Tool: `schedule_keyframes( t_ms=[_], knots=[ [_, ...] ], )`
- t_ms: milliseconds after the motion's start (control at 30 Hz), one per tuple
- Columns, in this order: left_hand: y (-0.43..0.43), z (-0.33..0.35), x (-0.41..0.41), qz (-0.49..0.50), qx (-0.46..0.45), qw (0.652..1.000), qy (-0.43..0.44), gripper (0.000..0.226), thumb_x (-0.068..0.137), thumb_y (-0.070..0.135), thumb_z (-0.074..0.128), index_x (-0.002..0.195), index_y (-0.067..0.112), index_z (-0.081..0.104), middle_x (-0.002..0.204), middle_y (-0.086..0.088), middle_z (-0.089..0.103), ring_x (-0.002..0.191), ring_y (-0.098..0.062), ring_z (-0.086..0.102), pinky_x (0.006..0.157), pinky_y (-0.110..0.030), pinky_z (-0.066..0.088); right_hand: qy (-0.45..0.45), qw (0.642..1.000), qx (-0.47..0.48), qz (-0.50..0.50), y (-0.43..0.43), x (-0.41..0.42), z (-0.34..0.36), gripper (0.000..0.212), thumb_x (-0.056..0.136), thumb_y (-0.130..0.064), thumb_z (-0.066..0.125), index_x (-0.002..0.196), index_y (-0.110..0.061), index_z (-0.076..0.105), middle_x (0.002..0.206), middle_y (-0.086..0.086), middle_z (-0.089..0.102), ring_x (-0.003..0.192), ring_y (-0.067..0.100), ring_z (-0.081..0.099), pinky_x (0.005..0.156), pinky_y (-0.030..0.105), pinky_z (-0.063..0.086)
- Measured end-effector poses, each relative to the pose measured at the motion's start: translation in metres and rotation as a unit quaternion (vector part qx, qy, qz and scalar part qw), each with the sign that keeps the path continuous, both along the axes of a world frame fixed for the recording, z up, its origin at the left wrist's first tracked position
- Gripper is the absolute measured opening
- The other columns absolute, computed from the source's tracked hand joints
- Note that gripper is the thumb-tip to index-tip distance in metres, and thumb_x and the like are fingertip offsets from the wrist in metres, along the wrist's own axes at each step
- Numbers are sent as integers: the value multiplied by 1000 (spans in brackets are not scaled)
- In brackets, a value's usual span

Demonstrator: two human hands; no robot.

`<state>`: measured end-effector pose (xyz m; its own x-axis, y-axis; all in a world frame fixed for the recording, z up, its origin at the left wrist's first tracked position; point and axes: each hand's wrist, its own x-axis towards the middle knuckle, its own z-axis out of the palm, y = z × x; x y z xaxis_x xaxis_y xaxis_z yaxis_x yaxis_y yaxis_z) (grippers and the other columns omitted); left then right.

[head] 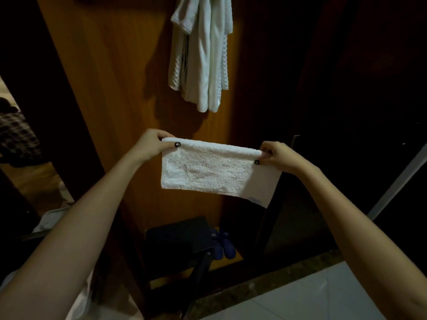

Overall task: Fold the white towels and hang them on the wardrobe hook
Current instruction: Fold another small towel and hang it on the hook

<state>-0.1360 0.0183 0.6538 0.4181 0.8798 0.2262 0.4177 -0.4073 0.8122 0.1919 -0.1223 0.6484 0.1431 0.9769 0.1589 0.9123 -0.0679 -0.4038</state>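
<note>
Towel (208,172), white and doubled over along its top edge, is hanging stretched in mid-air in front of the wooden wardrobe panel (115,88). The left hand (152,144) is pinching its top left corner, thumb on the near face, fingers curling behind; the right hand (275,155) is pinching the top right corner likewise. Farther up, a bunch of white towels (201,54) is hanging against the panel. Below, blue slippers (223,244) are sitting just right of a dark stand (180,241).
</note>
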Motion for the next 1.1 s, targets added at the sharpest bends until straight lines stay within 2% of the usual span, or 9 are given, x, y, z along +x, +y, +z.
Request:
schedule_keyframes(
  t_ms=[167,333,433,567,667,800,933,1033,1100],
  knots=[
    [15,-2,-15,25,6,999,30,4,84,20,71,83,22,68,89,1,66,91,-20,62,71,-27,47,68,998,-5,-18,-1,11,4,28,88,-24,70,67,-14,53,64,-3,48,56,11,44,52,26,31],
    [20,-12,-19,44,45,994,93,7,88,20,66,91,14,63,108,-6,55,107,-26,52,81,-31,36,313,946,73,30,-14,-5,22,14,89,-12,69,88,1,64,89,11,67,76,13,69,65,23,54],
    [-2,-6,6,-51,25,998,12,25,86,18,69,108,24,59,117,5,56,116,-14,51,92,-27,38,280,953,92,65,-8,-34,38,14,86,-9,71,93,2,66,89,13,68,81,18,66,72,27,52],
    [-39,4,61,-189,-18,980,-64,29,83,14,71,109,24,63,104,12,66,86,9,61,77,-10,45,254,957,79,119,7,-78,54,25,81,-2,74,103,-2,62,85,3,65,71,5,60,64,13,47],
    [-50,-2,85,-219,-55,968,-107,21,82,7,71,101,12,64,93,9,66,89,2,61,81,-16,47,251,958,59,121,8,-83,56,37,82,-3,74,115,-9,58,85,6,63,73,11,58,67,23,47],
    [-56,-5,96,-222,-68,961,-150,15,84,3,67,79,14,59,65,16,63,66,7,58,58,-9,43,262,957,104,65,0,-74,50,38,88,-18,71,124,-10,59,103,9,65,92,18,62,78,31,51],
    [-56,1,97,-212,-45,956,-200,12,88,8,64,80,13,56,74,6,61,70,-3,56,61,-15,43,248,967,15,60,-17,-51,41,35,89,-41,66,101,-8,71,93,9,72,84,17,67,72,30,51],
    [-51,3,92,-194,-76,952,-222,12,87,13,65,86,9,54,79,-7,60,71,-13,57,62,-24,44,233,971,-12,48,-24,-33,31,28,83,-32,75,93,-5,73,89,10,74,81,24,71,77,39,55],
    [-47,3,88,-183,-92,950,-235,11,86,14,66,88,11,55,75,-1,67,67,-11,62,59,-22,50,248,967,-1,51,-26,-27,25,25,84,-29,75,89,-5,71,83,6,73,75,17,69,75,35,53]
  ],
)
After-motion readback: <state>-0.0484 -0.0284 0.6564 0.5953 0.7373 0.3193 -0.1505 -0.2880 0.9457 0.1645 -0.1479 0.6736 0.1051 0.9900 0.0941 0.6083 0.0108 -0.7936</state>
